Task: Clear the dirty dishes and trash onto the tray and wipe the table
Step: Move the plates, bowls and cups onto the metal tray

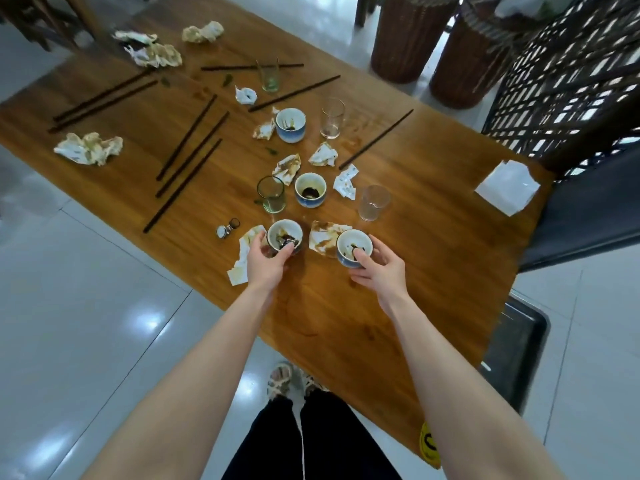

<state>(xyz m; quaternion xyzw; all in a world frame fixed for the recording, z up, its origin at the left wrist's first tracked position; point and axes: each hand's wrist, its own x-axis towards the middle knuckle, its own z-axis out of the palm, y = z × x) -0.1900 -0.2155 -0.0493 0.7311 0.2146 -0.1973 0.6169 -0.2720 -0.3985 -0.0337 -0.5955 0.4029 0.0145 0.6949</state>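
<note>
Head view, then: what have the hands got?

— I see the left hand [266, 263] curled round a stained blue-and-white cup [277, 230], with the thumb over its rim. The right hand [379, 270] grips a second cup [349, 239] the same way, thumb dipped inside.

— Where on the table?

— Both cups are toward the near edge of the wooden table [433, 244], and each touches a soiled napkin [322, 233]. Whether either cup is lifted off the wood, I cannot tell.

— And the rest?

— Two more cups [291, 124] stand toward the middle, with four glasses [271, 195] around them. Dark chopsticks [188, 136] lie scattered toward the left end, and crumpled napkins [156, 55] lie near the far-left corner. A clean white napkin stack [507, 190] sits at the far-right corner. A dark tray [519, 358] shows past the table's right edge.
</note>
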